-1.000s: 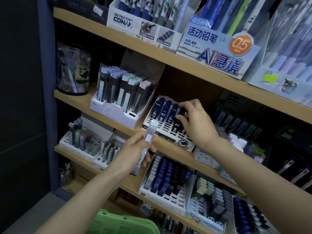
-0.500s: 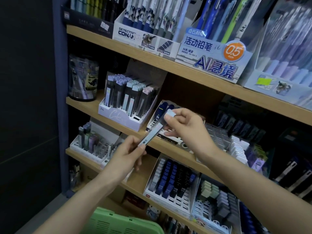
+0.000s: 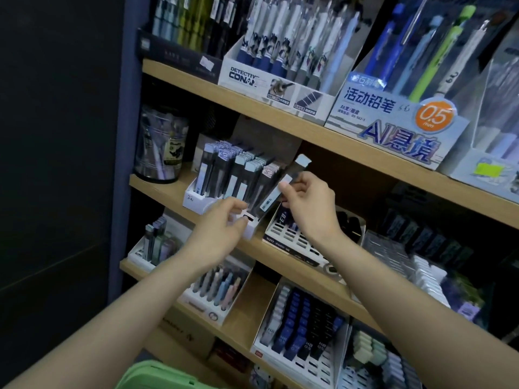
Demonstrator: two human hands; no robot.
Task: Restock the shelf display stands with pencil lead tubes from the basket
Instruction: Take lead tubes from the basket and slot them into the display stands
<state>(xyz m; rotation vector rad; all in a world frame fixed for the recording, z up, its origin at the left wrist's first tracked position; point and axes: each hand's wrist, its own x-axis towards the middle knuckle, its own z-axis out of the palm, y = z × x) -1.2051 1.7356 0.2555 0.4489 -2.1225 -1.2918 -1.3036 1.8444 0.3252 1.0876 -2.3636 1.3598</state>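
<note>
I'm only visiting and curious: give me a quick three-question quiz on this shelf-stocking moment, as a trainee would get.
1. True or false: the right hand pinches a lead tube that is tilted, not upright.
2. Which does the left hand hold? A) the white stand of tall tubes B) a red bin C) a wire hook
3. Fill in: the basket at the bottom edge is ____.
Key: 1 true; 2 A; 3 green.

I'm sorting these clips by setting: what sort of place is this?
Most likely a stationery shop. Wooden shelves carry a display box of mechanical pencils marked 0.5 mm and a slotted stand of pencil lead tubes, and the right hand holds one lead tube at that stand.
</note>
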